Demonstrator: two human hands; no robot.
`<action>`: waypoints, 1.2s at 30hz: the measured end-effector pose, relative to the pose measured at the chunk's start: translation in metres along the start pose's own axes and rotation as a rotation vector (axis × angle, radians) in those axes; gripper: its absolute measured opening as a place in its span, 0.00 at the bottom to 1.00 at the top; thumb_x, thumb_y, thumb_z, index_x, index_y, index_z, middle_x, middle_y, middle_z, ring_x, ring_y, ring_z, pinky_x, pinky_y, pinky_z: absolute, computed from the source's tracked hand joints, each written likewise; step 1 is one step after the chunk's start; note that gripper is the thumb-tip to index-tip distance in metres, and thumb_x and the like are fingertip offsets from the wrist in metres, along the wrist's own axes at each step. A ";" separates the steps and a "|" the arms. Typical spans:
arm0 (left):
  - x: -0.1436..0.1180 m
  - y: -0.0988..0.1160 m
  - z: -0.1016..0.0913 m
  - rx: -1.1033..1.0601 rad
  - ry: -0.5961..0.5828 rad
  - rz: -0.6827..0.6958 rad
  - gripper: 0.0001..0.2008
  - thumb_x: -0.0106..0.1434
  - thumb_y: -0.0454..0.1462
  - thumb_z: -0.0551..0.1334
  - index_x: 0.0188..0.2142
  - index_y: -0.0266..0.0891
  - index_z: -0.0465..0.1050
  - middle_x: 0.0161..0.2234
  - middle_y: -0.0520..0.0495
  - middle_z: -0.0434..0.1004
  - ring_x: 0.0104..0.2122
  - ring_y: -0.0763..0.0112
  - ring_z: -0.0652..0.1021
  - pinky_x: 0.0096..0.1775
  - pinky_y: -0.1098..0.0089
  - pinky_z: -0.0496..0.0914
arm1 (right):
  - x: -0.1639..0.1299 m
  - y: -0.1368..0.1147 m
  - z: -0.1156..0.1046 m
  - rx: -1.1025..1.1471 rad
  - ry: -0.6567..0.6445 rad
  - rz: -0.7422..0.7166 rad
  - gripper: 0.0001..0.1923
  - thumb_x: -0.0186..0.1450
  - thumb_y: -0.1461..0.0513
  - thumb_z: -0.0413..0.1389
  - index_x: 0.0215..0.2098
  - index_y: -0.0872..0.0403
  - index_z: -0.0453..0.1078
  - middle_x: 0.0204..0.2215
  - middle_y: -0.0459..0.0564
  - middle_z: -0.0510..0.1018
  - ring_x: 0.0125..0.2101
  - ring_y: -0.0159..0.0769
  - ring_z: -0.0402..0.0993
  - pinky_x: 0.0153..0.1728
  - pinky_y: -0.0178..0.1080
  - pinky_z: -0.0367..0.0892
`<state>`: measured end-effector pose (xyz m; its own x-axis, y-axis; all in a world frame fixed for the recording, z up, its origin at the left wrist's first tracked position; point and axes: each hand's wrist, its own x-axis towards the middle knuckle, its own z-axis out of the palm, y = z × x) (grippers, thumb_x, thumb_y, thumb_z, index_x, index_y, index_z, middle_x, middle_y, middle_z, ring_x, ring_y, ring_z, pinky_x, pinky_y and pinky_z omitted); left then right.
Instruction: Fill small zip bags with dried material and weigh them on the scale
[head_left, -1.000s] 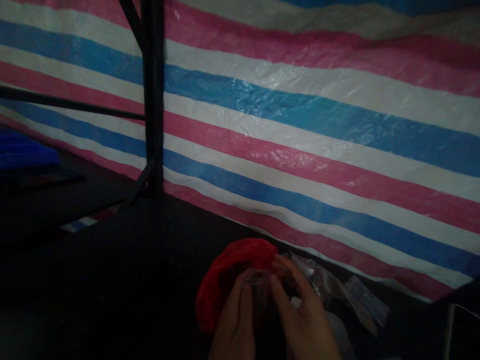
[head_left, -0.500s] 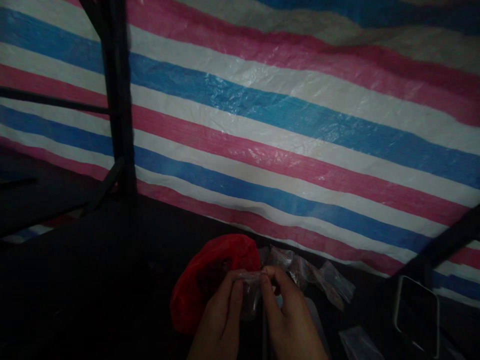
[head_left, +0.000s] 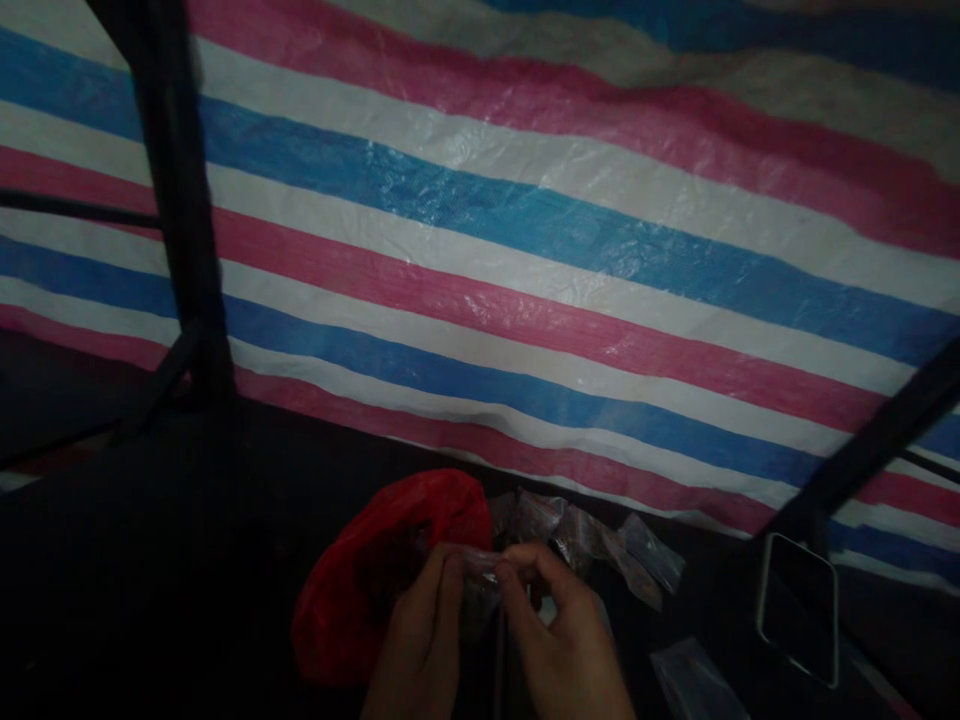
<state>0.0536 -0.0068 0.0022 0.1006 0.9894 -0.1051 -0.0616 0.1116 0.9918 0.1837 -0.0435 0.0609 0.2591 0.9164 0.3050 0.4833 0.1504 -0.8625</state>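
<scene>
Between my two hands is a small clear zip bag (head_left: 480,598), pinched along its top edge. My left hand (head_left: 422,630) grips the left end of that edge between thumb and fingers. At the other end, my right hand (head_left: 559,630) pinches it the same way. The bag hangs below the fingertips; its contents are too dark to make out. An open red plastic bag (head_left: 330,590) lies just left of my left hand, with dark contents inside. Beyond my right hand lie several small clear bags (head_left: 589,535) in a row.
A single flat clear bag (head_left: 697,682) lies at the lower right. Farther right a phone (head_left: 798,610) with a dark screen leans near a dark slanted bar (head_left: 862,455). Behind the dark surface hangs a striped tarp (head_left: 525,300), with a dark post (head_left: 184,230) at left.
The view has swung slightly right, so the surroundings sit farther left. Both hands still pinch the small bag's top edge, with the right fingers shifted a little along it.
</scene>
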 end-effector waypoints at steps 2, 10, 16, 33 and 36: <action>0.002 -0.002 0.001 0.019 0.054 0.007 0.18 0.69 0.48 0.61 0.53 0.45 0.77 0.61 0.43 0.81 0.66 0.53 0.74 0.68 0.55 0.65 | 0.001 0.001 -0.002 0.043 0.008 0.025 0.15 0.69 0.51 0.59 0.33 0.52 0.80 0.29 0.48 0.83 0.30 0.38 0.78 0.33 0.33 0.69; 0.006 -0.012 0.001 0.037 0.013 0.025 0.18 0.69 0.49 0.60 0.54 0.46 0.77 0.64 0.43 0.78 0.67 0.52 0.72 0.69 0.54 0.63 | 0.000 0.004 -0.005 0.037 0.044 0.027 0.16 0.69 0.50 0.59 0.32 0.52 0.81 0.26 0.46 0.81 0.28 0.37 0.76 0.30 0.33 0.67; 0.004 -0.008 0.001 0.063 0.008 0.024 0.21 0.72 0.50 0.57 0.57 0.44 0.75 0.61 0.42 0.80 0.65 0.52 0.74 0.66 0.54 0.67 | 0.001 0.006 -0.007 0.076 0.027 0.032 0.16 0.68 0.50 0.61 0.33 0.51 0.83 0.28 0.48 0.83 0.30 0.38 0.78 0.32 0.33 0.70; -0.003 0.002 -0.008 0.054 -0.025 0.257 0.13 0.61 0.51 0.69 0.41 0.50 0.81 0.52 0.44 0.86 0.54 0.50 0.82 0.59 0.62 0.73 | 0.006 0.001 0.009 -0.056 0.075 -0.055 0.10 0.67 0.56 0.58 0.30 0.49 0.78 0.25 0.45 0.79 0.26 0.35 0.74 0.28 0.31 0.68; -0.002 0.017 -0.011 0.037 -0.111 0.218 0.16 0.71 0.51 0.58 0.44 0.47 0.80 0.47 0.43 0.86 0.48 0.54 0.83 0.50 0.64 0.77 | 0.007 0.003 0.014 -0.082 0.040 -0.071 0.10 0.67 0.56 0.57 0.33 0.48 0.79 0.27 0.45 0.80 0.28 0.35 0.75 0.31 0.31 0.70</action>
<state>0.0412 -0.0058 0.0187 0.1980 0.9730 0.1186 -0.0574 -0.1093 0.9923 0.1754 -0.0314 0.0554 0.2542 0.8889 0.3810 0.5678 0.1818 -0.8029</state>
